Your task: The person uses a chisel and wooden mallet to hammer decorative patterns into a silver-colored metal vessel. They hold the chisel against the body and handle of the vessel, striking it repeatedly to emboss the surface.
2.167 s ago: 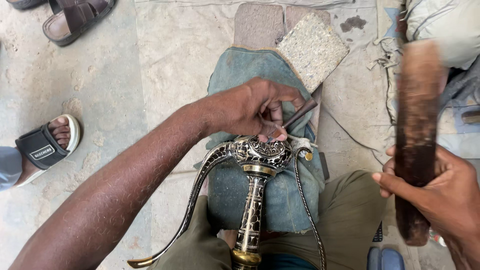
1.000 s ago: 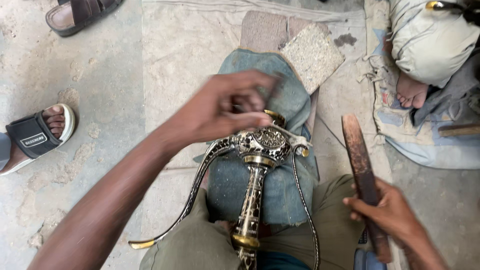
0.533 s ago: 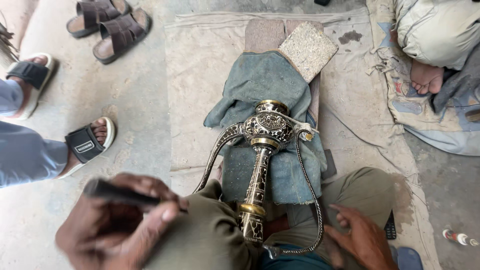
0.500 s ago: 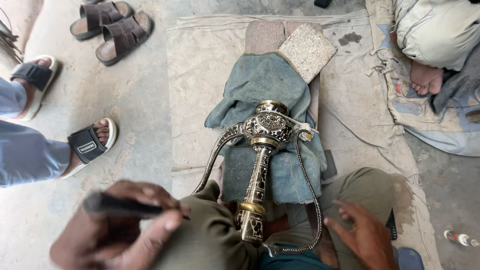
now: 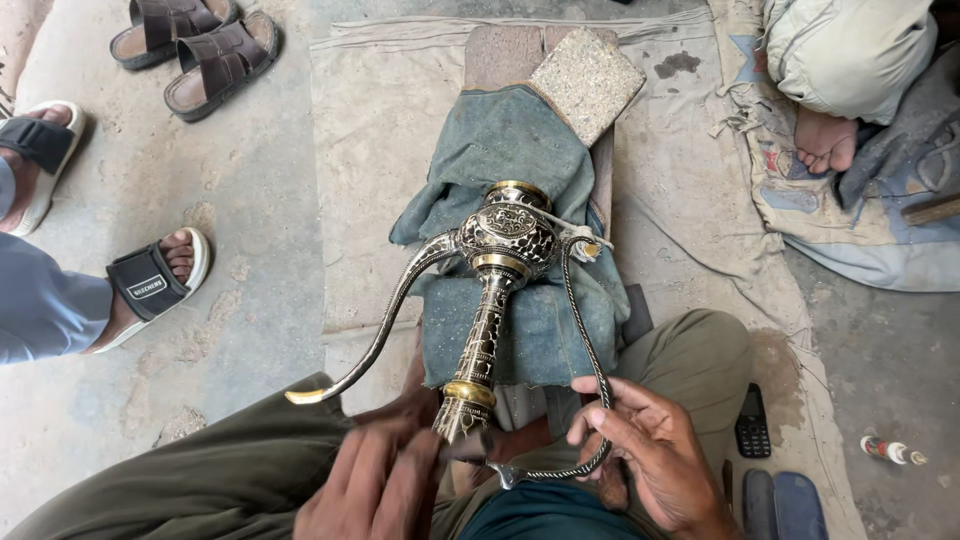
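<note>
Lying lengthwise over a folded grey-green cloth (image 5: 520, 160) on a worn block (image 5: 505, 55), padded so the metal keeps off the hard surface: an ornate engraved brass ewer (image 5: 495, 290), body away, narrow foot toward the lap. Curving out to the left, a long spout (image 5: 375, 335); looping down the right side, a thin twisted handle (image 5: 580, 330). Right hand (image 5: 650, 460) closed round the lower handle loop, fingers curled, steadying the piece. Left hand (image 5: 375, 490) blurred at the foot, apparently bunched; grip impossible to tell. Nearby: sandals (image 5: 195, 45), a small dark phone (image 5: 752, 425).
</note>
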